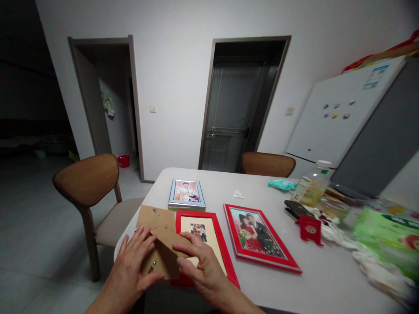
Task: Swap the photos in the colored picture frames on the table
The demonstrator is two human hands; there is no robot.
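A brown photo frame backing board [157, 216] with small metal clips lies tilted near the table's left edge, overlapping a red photo frame [225, 257] that holds a small photo in a cream mount. My left hand [129, 261] rests on the board with fingers and thumb spread apart. Between the thumb and fingers of my right hand [204, 266] is the fold-out stand flap [168, 244] of the board, raised at an angle. Right of them lies a second red frame [296, 266] with a couple's photo. Behind stands a blue-edged frame [170, 192], lying flat.
The white table [255, 288] carries a crumpled tissue [238, 194], a teal packet [282, 185], a plastic bottle [310, 185], a dark phone-like object [297, 210], a small red box [310, 229] and a green tissue pack [386, 235]. Wooden chairs [88, 179] stand left and behind.
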